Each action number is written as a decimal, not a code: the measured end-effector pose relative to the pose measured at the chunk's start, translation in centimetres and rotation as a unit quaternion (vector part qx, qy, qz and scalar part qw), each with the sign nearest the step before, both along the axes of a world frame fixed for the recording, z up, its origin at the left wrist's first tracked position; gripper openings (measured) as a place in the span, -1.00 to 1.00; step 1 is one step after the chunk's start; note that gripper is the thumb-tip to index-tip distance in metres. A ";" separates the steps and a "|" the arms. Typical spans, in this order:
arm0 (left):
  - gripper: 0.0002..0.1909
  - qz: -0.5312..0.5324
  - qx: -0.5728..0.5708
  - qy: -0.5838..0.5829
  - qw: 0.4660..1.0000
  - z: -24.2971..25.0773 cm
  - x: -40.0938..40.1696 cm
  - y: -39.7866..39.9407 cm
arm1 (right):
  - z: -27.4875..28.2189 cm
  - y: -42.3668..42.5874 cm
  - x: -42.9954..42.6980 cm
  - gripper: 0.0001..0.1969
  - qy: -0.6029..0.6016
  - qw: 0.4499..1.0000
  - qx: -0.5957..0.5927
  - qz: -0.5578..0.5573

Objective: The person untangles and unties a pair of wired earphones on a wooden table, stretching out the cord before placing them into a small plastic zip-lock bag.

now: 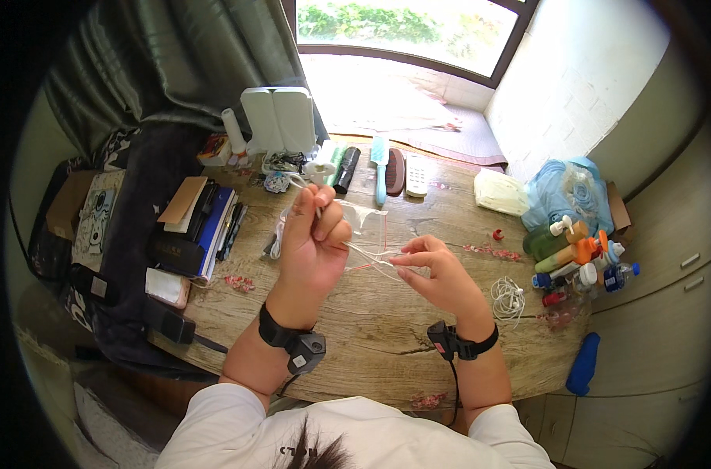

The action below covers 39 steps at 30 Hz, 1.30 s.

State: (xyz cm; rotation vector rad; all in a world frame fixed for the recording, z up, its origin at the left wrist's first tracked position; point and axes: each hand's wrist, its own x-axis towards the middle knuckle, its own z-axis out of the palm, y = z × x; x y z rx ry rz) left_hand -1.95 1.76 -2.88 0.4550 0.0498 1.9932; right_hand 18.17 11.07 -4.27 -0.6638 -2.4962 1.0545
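Observation:
My left hand (317, 246) is raised over the wooden desk, its fingers curled around a thin white cable (364, 252). Part of the cable sticks up above the thumb, and loops run across to the right. At those loops, the fingertips of my right hand (434, 267) pinch a strand. A clear plastic bag (364, 216) with a red edge lies on the desk behind the cable. To the right of my right hand, white wired earphones (508, 300) rest in a loose coil. Both wrists wear black straps with small camera units.
Behind stand a light blue comb (380, 170), a brown brush (395, 171) and a white remote control (416, 176). Bottles (558, 246) and a blue plastic bag (572, 193) crowd the right side. Notebooks (206, 234), pens and a phone-sized pink-edged item (168, 286) lie left.

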 end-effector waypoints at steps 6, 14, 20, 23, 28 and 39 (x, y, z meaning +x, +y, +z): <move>-0.85 0.027 -0.054 0.102 0.993 -0.6 1.5 0.3 | 2.7 -1.9 0.1 -0.57 0.043 0.993 0.104 -0.047; -0.88 -0.015 -0.056 0.155 0.986 -1.1 3.8 0.2 | 2.4 -3.2 -0.5 -0.68 0.037 0.987 0.157 0.013; -0.89 -0.025 -0.044 0.147 0.988 -1.1 4.2 0.1 | 1.4 -3.7 -1.1 -0.86 0.048 0.991 0.124 0.023; -0.89 -0.042 -0.041 0.156 0.986 -1.0 4.1 -0.1 | 1.6 -3.6 -1.1 -0.89 0.045 0.996 0.074 0.021; -0.88 -0.028 -0.025 0.120 0.992 -1.0 3.7 -0.1 | 2.1 -3.8 -1.4 -0.90 0.013 0.997 -0.076 0.028; -0.85 0.044 -0.043 0.107 0.992 -0.5 2.9 0.3 | 1.8 -3.1 -1.0 -0.88 0.125 0.987 -0.094 -0.033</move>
